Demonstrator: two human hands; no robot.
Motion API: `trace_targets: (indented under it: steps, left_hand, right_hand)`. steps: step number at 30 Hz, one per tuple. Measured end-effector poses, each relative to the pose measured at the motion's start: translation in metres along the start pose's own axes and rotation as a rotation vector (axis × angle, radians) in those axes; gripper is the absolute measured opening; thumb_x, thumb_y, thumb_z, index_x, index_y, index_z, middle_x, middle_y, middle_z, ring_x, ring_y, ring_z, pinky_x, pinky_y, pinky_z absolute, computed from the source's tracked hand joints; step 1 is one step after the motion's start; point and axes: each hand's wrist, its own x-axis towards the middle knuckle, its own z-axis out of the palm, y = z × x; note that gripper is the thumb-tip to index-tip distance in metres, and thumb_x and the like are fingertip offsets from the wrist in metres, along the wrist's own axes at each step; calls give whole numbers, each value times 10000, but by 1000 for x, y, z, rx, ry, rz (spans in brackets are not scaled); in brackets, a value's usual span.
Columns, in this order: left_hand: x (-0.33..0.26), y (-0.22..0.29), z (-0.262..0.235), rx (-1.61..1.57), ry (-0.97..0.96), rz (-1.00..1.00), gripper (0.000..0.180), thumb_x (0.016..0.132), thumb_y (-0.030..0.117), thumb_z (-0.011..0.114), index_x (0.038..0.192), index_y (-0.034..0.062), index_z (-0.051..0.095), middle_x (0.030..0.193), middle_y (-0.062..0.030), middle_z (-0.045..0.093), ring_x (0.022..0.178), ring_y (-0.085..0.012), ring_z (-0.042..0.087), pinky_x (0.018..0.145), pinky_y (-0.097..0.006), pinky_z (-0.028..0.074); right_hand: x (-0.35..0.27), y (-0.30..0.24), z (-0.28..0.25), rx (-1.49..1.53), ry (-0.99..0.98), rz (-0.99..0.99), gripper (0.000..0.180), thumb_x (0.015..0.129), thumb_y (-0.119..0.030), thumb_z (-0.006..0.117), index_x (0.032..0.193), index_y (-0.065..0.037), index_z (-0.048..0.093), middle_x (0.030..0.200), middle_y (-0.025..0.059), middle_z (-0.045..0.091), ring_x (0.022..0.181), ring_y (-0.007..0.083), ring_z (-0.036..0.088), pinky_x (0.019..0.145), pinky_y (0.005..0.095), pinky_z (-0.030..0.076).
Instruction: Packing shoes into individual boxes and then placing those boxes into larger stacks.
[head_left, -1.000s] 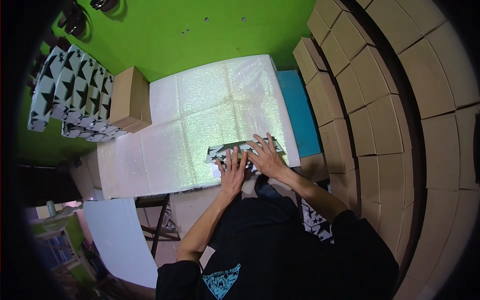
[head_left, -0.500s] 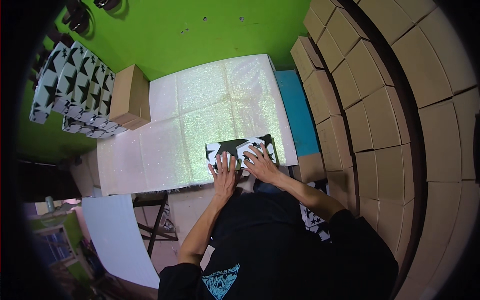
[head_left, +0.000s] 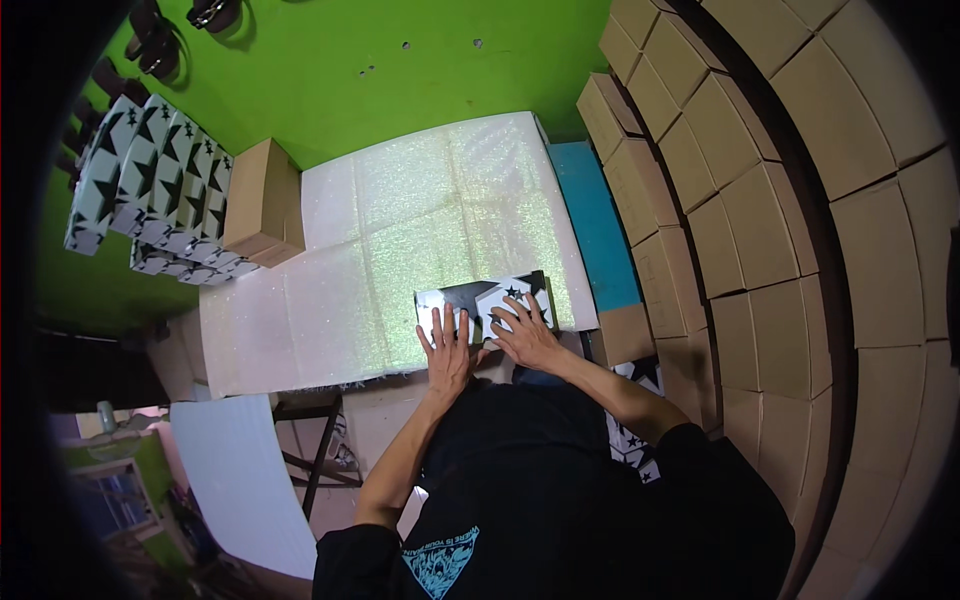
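**Both palms flat on the star-print box**

From the head camera: the left hand (head_left: 447, 348) and right hand (head_left: 524, 335) lie spread, fingers splayed, pressing the black-and-white star-print box (head_left: 485, 298) at the near edge of the white-sheeted table (head_left: 400, 230). A second ago it showed as a narrow strip; now its broad face lies up, seemingly flattened. Finished boxes (head_left: 150, 190) stand stacked on the left.

Flat black-and-white star-printed carton (head_left: 487, 300) at the shimmering table's near edge.
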Motion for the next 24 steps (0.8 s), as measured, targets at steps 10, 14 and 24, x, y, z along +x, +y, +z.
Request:
trace_targets:
  steps: [10,14,24]
  left_hand:
    - [10,-4,5,-2,-58,27,1015,748,447,817,1531,60,298,1615,-197,198,1499,-411,151,1144,-703,101]
    - [8,-2,-6,-138,-145,60,914,800,391,779,1529,73,327,1616,-200,213,1493,-419,182,1134,-710,117]
    - [16,-9,2,-65,-134,62,882,768,361,800,1489,77,377,1576,-184,280,1479,-396,215,1141,-700,108]
  right_hand:
    - [-2,-8,6,77,12,125,350,837,-299,733,1085,-59,672,1344,142,508,1373,381,359,1123,681,226]
    - [-2,-9,5,84,40,124,319,842,-268,725,1073,-55,668,1332,149,513,1366,383,366,1119,684,227]
    - [1,-12,5,95,26,118,285,857,-223,703,1065,-35,658,1310,149,532,1347,387,393,1117,683,230]
